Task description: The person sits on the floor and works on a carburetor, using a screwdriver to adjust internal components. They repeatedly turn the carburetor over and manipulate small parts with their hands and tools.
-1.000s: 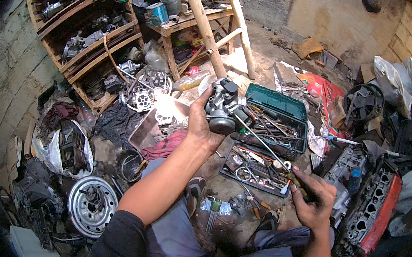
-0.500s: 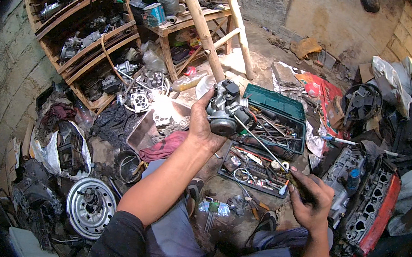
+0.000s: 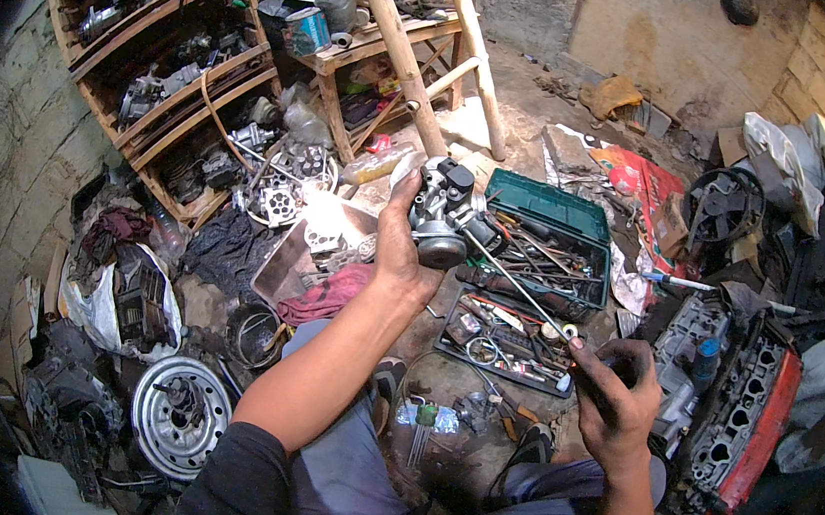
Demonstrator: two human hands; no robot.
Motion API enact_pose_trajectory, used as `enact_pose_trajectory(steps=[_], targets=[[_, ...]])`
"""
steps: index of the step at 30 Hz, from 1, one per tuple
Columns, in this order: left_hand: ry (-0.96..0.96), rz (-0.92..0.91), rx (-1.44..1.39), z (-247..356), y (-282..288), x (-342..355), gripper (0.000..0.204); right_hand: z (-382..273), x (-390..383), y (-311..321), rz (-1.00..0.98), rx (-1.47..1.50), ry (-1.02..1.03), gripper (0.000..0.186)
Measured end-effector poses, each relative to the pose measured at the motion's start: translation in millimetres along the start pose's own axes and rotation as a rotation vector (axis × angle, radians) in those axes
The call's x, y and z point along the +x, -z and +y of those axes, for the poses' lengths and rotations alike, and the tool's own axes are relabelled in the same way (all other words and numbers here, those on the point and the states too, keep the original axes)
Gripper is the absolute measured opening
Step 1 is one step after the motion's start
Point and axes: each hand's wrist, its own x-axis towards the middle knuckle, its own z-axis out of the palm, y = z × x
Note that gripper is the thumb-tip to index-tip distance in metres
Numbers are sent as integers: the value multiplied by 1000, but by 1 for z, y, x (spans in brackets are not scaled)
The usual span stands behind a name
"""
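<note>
My left hand [image 3: 404, 247] is raised and grips a grey metal carburetor [image 3: 447, 216] from its left side. My right hand [image 3: 614, 394] is lower, at the right, closed around the handle of a long thin screwdriver [image 3: 520, 289]. The shaft runs up and to the left, and its tip meets the carburetor's lower right side. Both hands hang over an open green toolbox [image 3: 551, 207] and its black tray [image 3: 500, 332] of small tools.
Wooden shelves [image 3: 168, 51] with engine parts stand at the left. A wooden table [image 3: 374, 47] and slanted poles are behind. A steel wheel rim [image 3: 180, 414] lies lower left. An engine cylinder head [image 3: 738, 412] lies at the right. Rags, bags and parts cover the dirt floor.
The left hand has tilted the carburetor slightly and the screwdriver stays against it. The right hand has barely shifted.
</note>
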Motion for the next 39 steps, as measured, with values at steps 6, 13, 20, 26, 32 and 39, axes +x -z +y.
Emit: enact_pose_trajectory(steps=[6,13,20,26,32,39], targets=[[-124,15,91,-4,2,5,35,1,-2,4,-91,63,-88,57],[-195,6,170,-8,2,5,30,5,-7,-1,-119,264,-258,36],[-208,18,218,-9,-4,1,29,8,-8,-6,-90,196,-264,28],[-207,26,209,-9,-3,3,29,11,-10,-6,-94,236,-294,30],[-233,22,223,-8,-6,1,29,7,-6,-11,-54,215,-275,29],[-236,10,212,-8,-7,3,30,16,-7,-14,-42,140,-216,36]])
